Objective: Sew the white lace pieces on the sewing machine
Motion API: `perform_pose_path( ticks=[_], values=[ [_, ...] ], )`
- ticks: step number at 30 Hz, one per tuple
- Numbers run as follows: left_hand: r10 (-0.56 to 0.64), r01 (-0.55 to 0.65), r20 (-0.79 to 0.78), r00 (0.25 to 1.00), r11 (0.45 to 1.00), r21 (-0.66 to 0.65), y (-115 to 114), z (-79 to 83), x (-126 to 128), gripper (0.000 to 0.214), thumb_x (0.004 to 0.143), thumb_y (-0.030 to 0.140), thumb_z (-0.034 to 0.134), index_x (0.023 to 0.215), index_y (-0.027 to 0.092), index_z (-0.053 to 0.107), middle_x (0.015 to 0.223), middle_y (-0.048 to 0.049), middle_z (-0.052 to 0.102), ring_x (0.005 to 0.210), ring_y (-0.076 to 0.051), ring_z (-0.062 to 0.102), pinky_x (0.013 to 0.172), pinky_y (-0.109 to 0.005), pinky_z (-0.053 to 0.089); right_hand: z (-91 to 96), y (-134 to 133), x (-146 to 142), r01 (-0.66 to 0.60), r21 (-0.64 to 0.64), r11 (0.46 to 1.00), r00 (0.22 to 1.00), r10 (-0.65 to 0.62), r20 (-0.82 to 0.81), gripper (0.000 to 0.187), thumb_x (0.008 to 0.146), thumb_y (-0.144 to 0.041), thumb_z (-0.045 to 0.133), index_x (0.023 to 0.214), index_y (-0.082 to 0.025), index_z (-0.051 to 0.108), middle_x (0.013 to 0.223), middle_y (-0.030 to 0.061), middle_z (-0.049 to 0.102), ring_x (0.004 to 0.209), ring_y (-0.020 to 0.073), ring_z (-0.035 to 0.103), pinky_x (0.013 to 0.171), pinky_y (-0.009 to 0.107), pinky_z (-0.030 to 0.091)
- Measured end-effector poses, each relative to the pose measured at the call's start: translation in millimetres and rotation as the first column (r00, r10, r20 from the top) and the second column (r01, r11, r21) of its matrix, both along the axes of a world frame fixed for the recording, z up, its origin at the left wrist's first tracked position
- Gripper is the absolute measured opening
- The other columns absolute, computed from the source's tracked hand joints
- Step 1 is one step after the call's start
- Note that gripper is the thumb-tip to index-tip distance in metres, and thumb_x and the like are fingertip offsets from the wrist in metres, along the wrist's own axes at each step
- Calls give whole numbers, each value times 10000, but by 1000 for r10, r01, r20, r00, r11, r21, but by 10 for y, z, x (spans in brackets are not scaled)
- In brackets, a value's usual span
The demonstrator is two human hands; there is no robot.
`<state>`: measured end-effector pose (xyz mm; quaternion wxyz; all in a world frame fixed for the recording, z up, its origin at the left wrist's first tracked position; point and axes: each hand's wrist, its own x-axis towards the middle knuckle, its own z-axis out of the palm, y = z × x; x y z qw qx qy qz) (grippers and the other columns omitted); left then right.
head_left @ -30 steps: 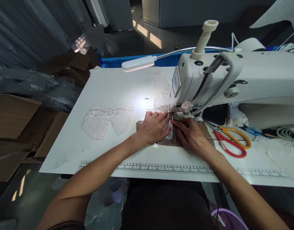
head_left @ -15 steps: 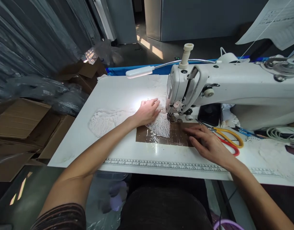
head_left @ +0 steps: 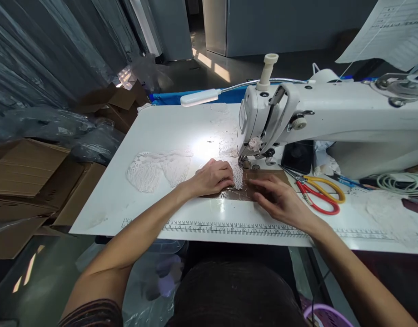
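Note:
My left hand [head_left: 213, 176] lies on a small piece of white lace [head_left: 236, 176] just in front of the needle of the white sewing machine [head_left: 318, 122], its fingers curled down on the lace. My right hand [head_left: 276, 198] rests flat with fingers stretched out on the brown taped patch [head_left: 236, 194] of the white table [head_left: 168, 131], right of the lace. Both hands are close together below the presser foot [head_left: 243, 162].
More white lace pieces [head_left: 154, 169] lie to the left under the gooseneck lamp [head_left: 199, 96]. Red and yellow scissors [head_left: 318, 193] and a dark phone [head_left: 297, 156] sit to the right. A printed ruler [head_left: 229, 228] runs along the near edge. Cardboard boxes [head_left: 21, 181] stand at the left.
My left hand pulled back from behind the needle to the lace in front of it. My right hand shifted left toward the lace. The view has shifted slightly.

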<state>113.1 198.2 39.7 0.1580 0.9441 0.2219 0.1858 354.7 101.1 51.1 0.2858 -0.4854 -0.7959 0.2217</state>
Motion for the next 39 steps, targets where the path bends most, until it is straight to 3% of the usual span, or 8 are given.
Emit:
perform_pose_path(
  ticks=[3,7,11,15,18,25,33,39],
  values=[
    [28,-28,34,999,1000,-9,-9,-3,14,232,978,287,513,868,151,665,992,-70,658,901,-191,608,842,-384,431,10,146,-95,-88,-25,996,995,89,54,486,862,-410,641,1290,-202,541,1120,108,624,941,245,636,819,383,524],
    [57,-61,114,992,997,36,-25,-1,13,238,973,333,530,908,142,656,1013,-83,662,920,-196,623,856,-398,464,-16,346,-209,-42,15,999,989,39,146,206,917,-367,551,1003,-191,614,928,74,635,725,195,596,657,329,475],
    [-14,-15,209,978,991,134,-30,-32,31,250,928,357,614,1002,120,640,1045,-115,671,958,-213,644,823,-389,525,-50,417,-247,2,38,999,998,-4,59,190,944,-326,499,867,-190,607,832,53,621,679,172,572,636,306,452],
    [17,-61,368,930,992,108,-3,-26,57,122,957,191,550,951,109,641,953,-100,687,882,-159,670,752,-301,575,-111,331,-235,109,106,988,993,-114,36,193,926,-282,502,1013,-162,627,881,83,612,750,206,587,684,341,494],
    [53,-95,421,906,992,78,28,5,50,102,947,188,568,964,121,642,953,-93,698,907,-163,683,765,-303,594,-183,226,-237,0,158,987,987,-25,161,370,908,-203,483,1259,-163,594,1056,136,573,949,260,578,804,395,513],
    [-91,74,220,971,994,84,18,-31,7,143,968,198,520,958,136,648,1005,-97,722,929,-165,701,902,-360,587,-270,65,-232,-42,201,979,955,-20,297,428,886,-153,493,1290,-190,632,1093,163,538,989,298,503,833,454,491],
    [-75,55,65,995,960,274,-23,-93,12,136,963,218,528,1026,158,633,1068,-75,720,1009,-172,679,1053,-466,476,-248,-43,-232,-25,214,976,936,-52,347,437,874,-163,526,1294,-210,635,1171,177,540,991,316,477,831,485,457],
    [-120,90,48,992,907,411,-49,-50,54,93,944,164,548,910,177,633,1007,-45,719,838,-144,666,947,-407,503,-280,-55,-263,-25,214,976,936,-52,348,428,862,-163,535,1271,-199,653,1180,190,555,1007,330,491,828,488,458]
  ],
)
